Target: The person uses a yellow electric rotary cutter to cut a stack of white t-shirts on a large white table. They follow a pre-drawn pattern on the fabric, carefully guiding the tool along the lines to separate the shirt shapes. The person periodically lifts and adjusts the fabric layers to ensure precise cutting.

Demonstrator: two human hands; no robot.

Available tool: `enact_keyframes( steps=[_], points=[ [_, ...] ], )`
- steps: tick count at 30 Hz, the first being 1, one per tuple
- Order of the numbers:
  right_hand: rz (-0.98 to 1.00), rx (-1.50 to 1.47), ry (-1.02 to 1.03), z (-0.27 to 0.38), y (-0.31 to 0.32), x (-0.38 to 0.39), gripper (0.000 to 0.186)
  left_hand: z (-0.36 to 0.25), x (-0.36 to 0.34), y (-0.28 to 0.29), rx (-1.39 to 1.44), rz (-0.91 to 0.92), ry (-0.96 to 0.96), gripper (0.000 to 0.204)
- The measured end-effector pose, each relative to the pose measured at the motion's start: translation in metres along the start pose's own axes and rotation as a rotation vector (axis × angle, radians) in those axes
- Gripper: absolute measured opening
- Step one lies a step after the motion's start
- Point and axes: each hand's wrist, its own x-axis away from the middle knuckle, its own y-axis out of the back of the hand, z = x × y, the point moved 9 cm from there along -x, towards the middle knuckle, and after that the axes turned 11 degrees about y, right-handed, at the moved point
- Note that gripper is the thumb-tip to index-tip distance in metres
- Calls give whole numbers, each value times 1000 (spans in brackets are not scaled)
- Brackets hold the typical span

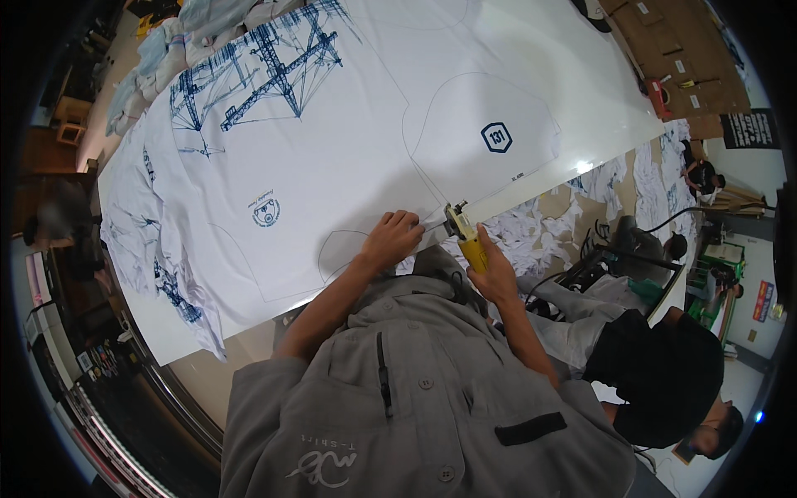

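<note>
White printed fabric [332, 158] is spread over a large table, with thin outlines, blue crane drawings and a blue badge on it. My right hand [496, 270] is wrapped round the yellow body of an electric fabric cutter [471, 249]. The cutter's head sits at the near edge of the fabric, at the lower tip of an outlined sleeve-shaped piece [490, 116]. Just left of the cutter, my left hand [393, 239] has its fingers curled and closed on the fabric edge. The fingertips are partly hidden.
White fabric scraps [540, 236] heap on the floor beyond the table's right edge. A person in a black shirt [660, 373] is close on my right. Bundled fabric and plastic bags [170, 54] lie at the far left. Brown cardboard [681, 58] stands at the far right.
</note>
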Motion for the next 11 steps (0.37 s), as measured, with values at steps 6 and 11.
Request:
enact_keyframes(
  steps=[6,11],
  points=[
    [67,-9,-35,2,4,-19,105,-2,1,3,-9,43,-15,16],
    [89,-17,-34,2,7,-30,105,1,0,3,14,54,-7,22]
  ],
)
